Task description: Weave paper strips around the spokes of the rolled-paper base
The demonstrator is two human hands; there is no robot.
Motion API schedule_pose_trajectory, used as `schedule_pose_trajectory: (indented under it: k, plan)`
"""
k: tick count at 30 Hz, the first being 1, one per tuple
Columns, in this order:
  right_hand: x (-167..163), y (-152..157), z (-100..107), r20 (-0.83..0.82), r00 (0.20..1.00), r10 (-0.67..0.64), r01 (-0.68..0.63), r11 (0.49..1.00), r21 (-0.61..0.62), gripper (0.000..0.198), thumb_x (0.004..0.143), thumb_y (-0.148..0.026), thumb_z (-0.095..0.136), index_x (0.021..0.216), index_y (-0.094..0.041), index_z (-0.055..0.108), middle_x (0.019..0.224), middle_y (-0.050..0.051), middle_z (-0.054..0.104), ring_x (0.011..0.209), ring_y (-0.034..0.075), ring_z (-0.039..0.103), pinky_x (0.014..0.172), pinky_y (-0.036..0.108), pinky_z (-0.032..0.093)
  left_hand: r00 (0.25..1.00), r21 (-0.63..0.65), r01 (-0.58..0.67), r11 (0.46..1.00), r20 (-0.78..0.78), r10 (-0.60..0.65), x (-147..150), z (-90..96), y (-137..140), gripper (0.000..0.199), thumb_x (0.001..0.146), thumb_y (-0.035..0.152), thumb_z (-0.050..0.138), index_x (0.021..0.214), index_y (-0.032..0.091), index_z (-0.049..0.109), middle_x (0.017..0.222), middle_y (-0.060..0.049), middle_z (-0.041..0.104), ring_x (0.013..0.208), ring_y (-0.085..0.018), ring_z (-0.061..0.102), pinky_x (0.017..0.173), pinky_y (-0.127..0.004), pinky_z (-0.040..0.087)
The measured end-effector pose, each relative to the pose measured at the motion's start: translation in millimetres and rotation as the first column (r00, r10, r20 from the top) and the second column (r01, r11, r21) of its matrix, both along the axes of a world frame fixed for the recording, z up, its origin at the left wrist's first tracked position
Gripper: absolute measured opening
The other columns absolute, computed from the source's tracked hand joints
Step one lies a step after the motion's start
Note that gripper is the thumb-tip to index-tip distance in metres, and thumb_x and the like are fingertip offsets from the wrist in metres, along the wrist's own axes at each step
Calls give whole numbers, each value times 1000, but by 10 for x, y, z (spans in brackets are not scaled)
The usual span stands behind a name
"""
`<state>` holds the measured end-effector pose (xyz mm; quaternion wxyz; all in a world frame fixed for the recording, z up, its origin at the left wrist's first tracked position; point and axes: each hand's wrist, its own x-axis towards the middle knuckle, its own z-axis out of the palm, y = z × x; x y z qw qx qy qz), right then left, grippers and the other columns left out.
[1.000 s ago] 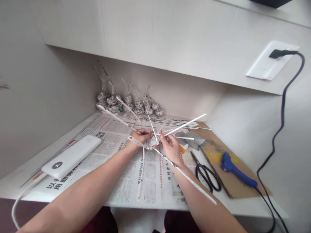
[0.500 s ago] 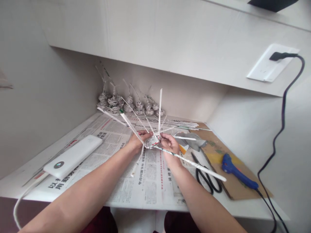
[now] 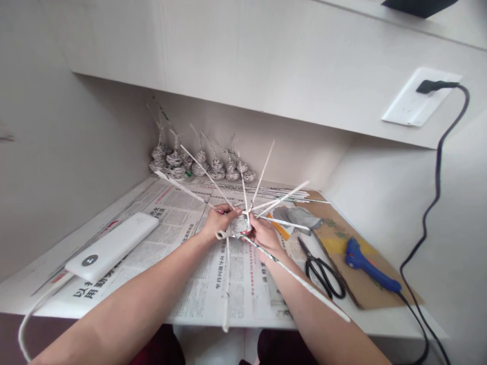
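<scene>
Between my hands is a small round weaving of rolled newspaper [image 3: 239, 226], with several long white paper sticks fanning out from it. My left hand [image 3: 221, 219] grips its left edge, thumb on top. On the right edge, my right hand [image 3: 264, 234] pinches the rim near a red-marked strip. One long paper stick [image 3: 300, 276] slants over my right forearm toward me. Another paper stick [image 3: 227, 289] points straight at the table's front edge. Fingers under the weaving are partly hidden.
Several gourd-shaped woven paper pieces [image 3: 200, 165] stand along the back wall, with loose paper sticks [image 3: 281, 193] before them. Newspaper [image 3: 190, 284] covers the table. A white power bank [image 3: 114, 246] lies left; black scissors [image 3: 323, 271], cardboard [image 3: 365, 299] and a blue glue gun [image 3: 371, 266] lie right.
The weaving has turned and tilted in my hands, so its sticks point in new directions. One stick that leaned up-left now points toward me. Both hands still hold the rim.
</scene>
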<state>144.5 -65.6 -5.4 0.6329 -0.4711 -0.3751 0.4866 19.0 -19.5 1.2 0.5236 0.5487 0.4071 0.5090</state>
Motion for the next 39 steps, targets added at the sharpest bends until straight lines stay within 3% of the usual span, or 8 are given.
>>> schedule_pose_trajectory:
  k: [5, 9, 12, 14, 17, 28, 34, 39]
  plan:
    - [-14, 31, -60, -58, 997, -55, 49, 995, -89, 34, 60, -44, 77, 76, -16, 67, 48, -2, 58, 36, 12, 48, 34, 25, 38, 992, 37, -12, 999, -122, 16, 12, -76, 44, 25, 64, 38, 74, 57, 15, 66, 52, -1, 60, 50, -14, 52, 49, -25, 38]
    - [4, 60, -80, 38, 993, -108, 112, 988, -104, 24, 64, -38, 73, 69, -16, 63, 42, -3, 55, 32, 12, 46, 29, 23, 35, 984, -37, 140, 990, -110, -143, -62, -49, 56, 21, 60, 33, 78, 66, 15, 70, 58, -3, 65, 57, -18, 61, 53, -25, 45]
    - [45, 75, -69, 63, 991, -114, 119, 988, -95, 20, 66, -35, 69, 64, -16, 60, 39, -4, 52, 29, 11, 44, 27, 22, 33, 907, -178, 414, 893, 0, -421, -214, 58, 73, 35, 56, 27, 81, 89, 15, 73, 74, -7, 71, 68, -21, 67, 61, -29, 52]
    - [75, 72, -46, 69, 992, -104, 110, 991, -82, 21, 64, -35, 69, 61, -16, 59, 40, -3, 53, 29, 11, 44, 27, 22, 34, 859, -244, 509, 826, 84, -504, -320, 117, 99, 46, 54, 22, 82, 99, 15, 72, 88, -10, 72, 76, -23, 68, 66, -31, 54]
    - [103, 48, -6, 83, 993, -89, 96, 992, -86, 21, 64, -35, 69, 61, -16, 60, 42, -3, 54, 31, 11, 46, 29, 22, 37, 874, -244, 484, 840, 103, -474, -406, 121, 157, 46, 56, 22, 83, 100, 16, 73, 98, -12, 72, 80, -22, 68, 69, -31, 56]
    - [99, 82, -111, 272, 958, -89, 89, 996, 11, 19, 64, -36, 67, 62, -17, 70, 53, 0, 65, 49, 14, 57, 46, 22, 41, 944, -196, 331, 923, 64, -325, -188, -23, 112, 36, 52, 32, 85, 79, 11, 75, 70, -9, 71, 58, -17, 63, 55, -27, 48]
    - [119, 69, -90, 237, 970, -44, 46, 999, -5, 19, 64, -37, 69, 61, -18, 70, 51, -2, 62, 47, 14, 56, 45, 23, 40, 952, -127, 303, 944, 84, -294, -113, -137, 131, 36, 50, 31, 86, 79, 13, 74, 72, -8, 72, 61, -18, 64, 60, -28, 49]
    - [91, 3, 30, 76, 996, 44, -39, 997, -66, 30, 63, -47, 74, 68, -18, 67, 50, -2, 62, 39, 14, 55, 40, 26, 44, 984, -37, 175, 984, 36, -174, -93, -28, 95, 33, 49, 36, 85, 71, 13, 73, 69, -6, 71, 63, -18, 63, 63, -29, 50]
